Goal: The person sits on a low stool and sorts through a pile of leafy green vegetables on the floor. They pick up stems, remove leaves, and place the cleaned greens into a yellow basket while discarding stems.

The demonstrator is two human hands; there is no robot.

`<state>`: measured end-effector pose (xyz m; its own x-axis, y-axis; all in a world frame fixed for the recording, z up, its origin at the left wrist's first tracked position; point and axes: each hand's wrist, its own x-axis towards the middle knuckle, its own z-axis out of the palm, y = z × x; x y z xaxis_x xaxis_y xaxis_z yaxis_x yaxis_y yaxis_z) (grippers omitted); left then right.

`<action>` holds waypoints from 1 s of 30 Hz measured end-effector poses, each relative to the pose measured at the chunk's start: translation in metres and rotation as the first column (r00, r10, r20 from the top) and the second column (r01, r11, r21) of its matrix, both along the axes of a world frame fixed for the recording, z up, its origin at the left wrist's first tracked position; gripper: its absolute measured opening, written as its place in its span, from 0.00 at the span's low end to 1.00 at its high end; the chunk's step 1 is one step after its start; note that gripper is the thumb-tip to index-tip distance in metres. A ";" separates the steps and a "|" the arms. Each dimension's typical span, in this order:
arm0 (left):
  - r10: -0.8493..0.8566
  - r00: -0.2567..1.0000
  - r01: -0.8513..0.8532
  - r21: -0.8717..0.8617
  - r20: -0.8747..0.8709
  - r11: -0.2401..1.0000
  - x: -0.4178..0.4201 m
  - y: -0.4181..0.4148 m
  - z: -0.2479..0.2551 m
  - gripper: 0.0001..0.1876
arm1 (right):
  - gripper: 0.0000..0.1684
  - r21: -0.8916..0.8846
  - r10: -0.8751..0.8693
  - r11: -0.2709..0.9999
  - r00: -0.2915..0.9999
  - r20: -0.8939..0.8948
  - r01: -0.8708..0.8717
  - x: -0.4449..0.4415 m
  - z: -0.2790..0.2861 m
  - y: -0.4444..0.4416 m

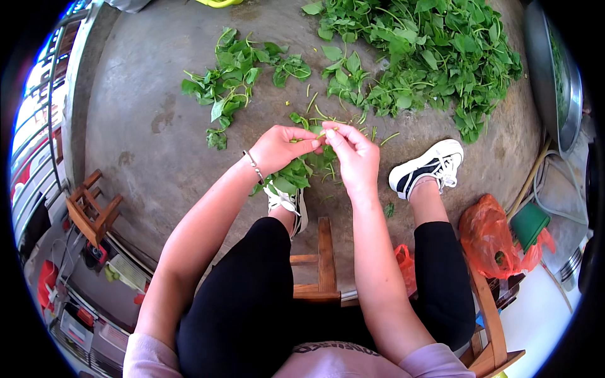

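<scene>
Between my knees, above the concrete floor, both hands meet at a leafy green stem (pixel 295 175). My left hand (pixel 280 147) grips the stem between thumb and fingers, and its leaves hang below that hand. The thumb and fingertips of my right hand (pixel 354 151) pinch a thin end of the greens. Short cut-looking stem pieces (pixel 326 113) lie scattered on the floor just beyond my fingers. A large heap of leafy greens (pixel 425 52) spreads at the upper right. A smaller, looser bunch of greens (pixel 236 71) lies at the upper left.
A wide metal basin (pixel 569 85) stands at the right edge. Red plastic bags (pixel 487 236) and a green plastic container (pixel 529 224) sit beside my right leg. At left are a small wooden stool (pixel 94 208) and metal railings (pixel 38 123). Wooden seat legs (pixel 327 255) show between my legs.
</scene>
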<state>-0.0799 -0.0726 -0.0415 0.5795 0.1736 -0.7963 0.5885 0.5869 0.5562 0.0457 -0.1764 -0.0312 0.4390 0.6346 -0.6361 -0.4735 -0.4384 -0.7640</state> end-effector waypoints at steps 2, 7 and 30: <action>-0.047 0.998 0.049 0.049 -0.030 0.998 -0.008 -0.001 -0.010 0.11 | 0.09 0.035 0.202 0.965 0.820 0.535 -0.260 -0.006 0.005 -0.002; -0.008 0.985 0.048 0.234 -0.171 0.971 -0.017 -0.008 -0.024 0.10 | 0.11 0.046 0.261 0.916 0.681 0.685 -0.398 -0.008 0.021 0.004; -0.026 0.998 -0.004 0.512 0.052 0.859 0.001 0.035 0.014 0.12 | 0.09 -0.214 0.217 0.962 0.953 0.211 -0.172 0.051 0.012 -0.015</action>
<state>-0.0791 -0.0374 -0.0277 0.6238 0.5414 -0.5637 0.5528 0.2041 0.8079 0.0972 -0.1911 -0.0193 0.4683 0.5986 -0.6499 -0.1851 -0.6528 -0.7346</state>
